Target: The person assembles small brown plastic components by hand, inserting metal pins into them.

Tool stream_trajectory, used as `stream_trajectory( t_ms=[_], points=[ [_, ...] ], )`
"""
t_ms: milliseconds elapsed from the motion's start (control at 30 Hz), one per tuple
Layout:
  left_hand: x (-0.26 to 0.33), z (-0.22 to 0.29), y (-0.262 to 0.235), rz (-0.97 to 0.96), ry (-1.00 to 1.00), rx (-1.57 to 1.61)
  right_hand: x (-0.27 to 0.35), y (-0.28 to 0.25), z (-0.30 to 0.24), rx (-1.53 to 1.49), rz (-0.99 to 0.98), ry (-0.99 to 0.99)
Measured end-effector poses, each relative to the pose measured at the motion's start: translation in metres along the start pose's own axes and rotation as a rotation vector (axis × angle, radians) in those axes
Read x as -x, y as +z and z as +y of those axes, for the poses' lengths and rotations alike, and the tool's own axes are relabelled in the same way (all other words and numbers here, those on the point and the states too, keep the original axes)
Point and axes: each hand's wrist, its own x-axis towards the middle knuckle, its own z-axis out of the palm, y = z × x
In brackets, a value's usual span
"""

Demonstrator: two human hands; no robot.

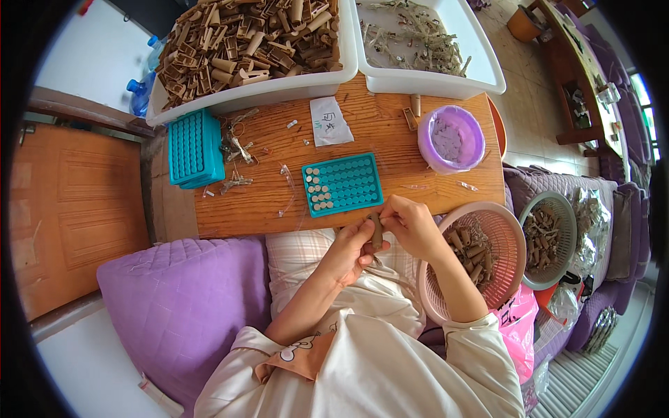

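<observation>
Brown and small, a little stick [376, 230] is held up between both hands just in front of the wooden counter [390, 132]. The left hand [354, 249] has its fingers [367, 233] curled snug around the low part of the stick. The right hand [411, 224] pinches the top of the stick with its fingers [387, 217] closed. Just past the fingers, on the counter, lies a teal tray [343, 184] with rows of round holes; some holes on its left side hold stick ends. Right of the fingers sits a pink basket [503, 237] with more brown sticks inside. Farther right is a grey basket [557, 209] with brown bits. Far past the fingers stand two white tubs: the left white tub [279, 89] is heaped with brown sticks, and the right white tub [481, 63] holds thin pale scraps. A purple bowl [451, 138] sits past the right fingers.
</observation>
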Motion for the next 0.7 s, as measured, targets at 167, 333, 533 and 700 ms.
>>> stream_trajectory(
  t_ms=[167, 333, 533, 700],
  points=[
    [0.007, 0.006, 0.008, -0.224, -0.123, -0.105, 0.013, -0.032, -0.021, -0.091, -0.213, 0.036],
    [0.002, 0.009, 0.033, -0.481, -0.199, -0.155, 0.027, -0.065, -0.033, 0.122, -0.313, -0.104],
    [0.004, 0.022, 0.05, -0.452, -0.07, -0.375, 0.033, -0.061, -0.025, -0.251, 0.007, -0.009],
    [0.006, 0.038, 0.049, -0.474, -0.162, -0.494, 0.029, -0.061, -0.036, -0.24, -0.08, 0.147]
  ],
)
